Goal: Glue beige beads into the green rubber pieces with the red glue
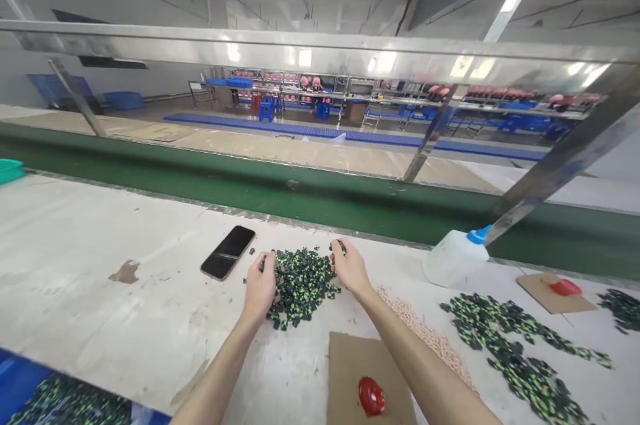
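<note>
A person's two bare hands flank a heap of small dark pieces with bright green marks (303, 285) on a pale, worn bench (100, 231). The left hand (263, 283) curls at the heap's left edge, its thumb bent toward the pieces. Its fingers are partly hidden, so there is no telling whether it pinches any of them. The right hand (351, 268) is at the heap's upper right edge, with fingers bent inward and dark pieces beside the fingertips; whether these are gripped or merely touched is unclear.

A black-screened phone (229, 252) lies just left of the heap. Nearer the person, a brown cardboard piece (345, 371) carries a glossy red blob (371, 395), close to the right forearm. Small pale pink pieces (425, 331) spread along that forearm's far side. Farther right, more green-marked pieces (520, 361) fan out in a branching spread, near a translucent bottle (455, 258) with a blue cap (479, 234). A second cardboard piece (537, 297) bears a red object (565, 287). Beyond the bench's far edge runs a green strip (250, 188); at lower left, a blue container (13, 371) holds similar dark pieces.
</note>
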Demonstrator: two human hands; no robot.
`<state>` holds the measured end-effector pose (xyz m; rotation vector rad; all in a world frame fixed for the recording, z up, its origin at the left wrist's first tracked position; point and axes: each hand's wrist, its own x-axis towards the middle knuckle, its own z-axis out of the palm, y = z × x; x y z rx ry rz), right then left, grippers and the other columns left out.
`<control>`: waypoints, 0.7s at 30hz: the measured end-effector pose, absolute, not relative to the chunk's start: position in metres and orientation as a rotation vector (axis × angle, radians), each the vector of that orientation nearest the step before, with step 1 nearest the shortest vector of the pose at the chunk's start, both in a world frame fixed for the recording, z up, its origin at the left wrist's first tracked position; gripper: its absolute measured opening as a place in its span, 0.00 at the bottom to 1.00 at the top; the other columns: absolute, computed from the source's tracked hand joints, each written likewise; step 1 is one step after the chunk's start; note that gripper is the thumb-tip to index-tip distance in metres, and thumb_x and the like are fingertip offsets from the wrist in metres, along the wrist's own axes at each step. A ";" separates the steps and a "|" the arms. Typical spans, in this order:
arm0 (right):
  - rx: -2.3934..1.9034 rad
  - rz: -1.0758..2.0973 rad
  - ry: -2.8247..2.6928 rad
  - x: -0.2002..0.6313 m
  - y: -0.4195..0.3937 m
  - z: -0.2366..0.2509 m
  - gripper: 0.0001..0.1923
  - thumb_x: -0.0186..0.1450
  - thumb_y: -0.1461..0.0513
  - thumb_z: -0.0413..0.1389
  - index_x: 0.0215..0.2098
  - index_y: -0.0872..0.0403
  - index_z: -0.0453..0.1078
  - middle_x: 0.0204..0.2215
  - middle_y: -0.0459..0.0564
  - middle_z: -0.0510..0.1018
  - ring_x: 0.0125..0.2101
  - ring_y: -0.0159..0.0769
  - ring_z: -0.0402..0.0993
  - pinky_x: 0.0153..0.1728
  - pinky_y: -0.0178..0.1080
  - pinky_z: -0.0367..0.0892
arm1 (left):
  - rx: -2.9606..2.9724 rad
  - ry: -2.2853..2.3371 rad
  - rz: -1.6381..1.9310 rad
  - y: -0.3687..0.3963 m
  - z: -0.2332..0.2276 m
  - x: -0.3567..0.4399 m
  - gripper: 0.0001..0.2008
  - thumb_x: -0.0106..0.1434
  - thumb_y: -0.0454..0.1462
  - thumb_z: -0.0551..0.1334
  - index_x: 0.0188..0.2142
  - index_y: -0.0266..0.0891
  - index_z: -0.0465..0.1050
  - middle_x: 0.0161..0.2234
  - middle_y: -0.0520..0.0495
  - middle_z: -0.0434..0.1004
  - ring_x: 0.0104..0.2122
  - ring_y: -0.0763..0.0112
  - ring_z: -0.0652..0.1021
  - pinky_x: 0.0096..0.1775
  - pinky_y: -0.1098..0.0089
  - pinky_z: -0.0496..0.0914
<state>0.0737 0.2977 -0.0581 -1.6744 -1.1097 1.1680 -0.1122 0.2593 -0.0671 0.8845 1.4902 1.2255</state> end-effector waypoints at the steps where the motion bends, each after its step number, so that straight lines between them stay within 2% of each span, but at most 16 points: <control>1: -1.692 1.134 -1.162 0.078 0.300 -0.065 0.17 0.73 0.56 0.60 0.56 0.54 0.72 0.53 0.54 0.78 0.47 0.43 0.79 0.47 0.50 0.77 | 1.016 1.523 1.185 0.265 -0.070 -0.106 0.16 0.72 0.42 0.65 0.55 0.38 0.73 0.53 0.42 0.78 0.46 0.57 0.81 0.46 0.54 0.79; 6: -1.680 1.036 -1.367 0.083 0.307 -0.089 0.15 0.73 0.57 0.59 0.55 0.54 0.73 0.54 0.54 0.78 0.49 0.44 0.78 0.50 0.52 0.76 | 1.681 1.572 0.961 0.279 -0.085 -0.094 0.13 0.72 0.41 0.64 0.53 0.40 0.75 0.54 0.42 0.77 0.49 0.58 0.80 0.50 0.52 0.77; 11: -1.582 1.054 -1.450 0.079 0.309 -0.091 0.15 0.73 0.57 0.59 0.55 0.53 0.73 0.55 0.54 0.78 0.50 0.44 0.78 0.51 0.52 0.75 | 2.166 1.497 0.773 0.278 -0.090 -0.089 0.12 0.72 0.41 0.64 0.53 0.42 0.76 0.59 0.41 0.75 0.53 0.56 0.78 0.54 0.50 0.74; 18: -1.484 1.221 -1.401 0.084 0.303 -0.081 0.17 0.73 0.56 0.59 0.56 0.54 0.72 0.56 0.55 0.77 0.53 0.46 0.77 0.53 0.54 0.73 | 2.459 1.377 0.630 0.257 -0.084 -0.092 0.11 0.71 0.40 0.65 0.51 0.42 0.77 0.61 0.41 0.74 0.60 0.52 0.73 0.60 0.44 0.67; 21: -1.426 1.293 -1.367 0.089 0.300 -0.076 0.18 0.73 0.56 0.59 0.57 0.54 0.72 0.57 0.55 0.76 0.53 0.47 0.76 0.53 0.55 0.73 | 2.488 1.387 0.617 0.251 -0.086 -0.093 0.11 0.71 0.40 0.65 0.52 0.42 0.77 0.61 0.41 0.73 0.61 0.51 0.72 0.60 0.43 0.67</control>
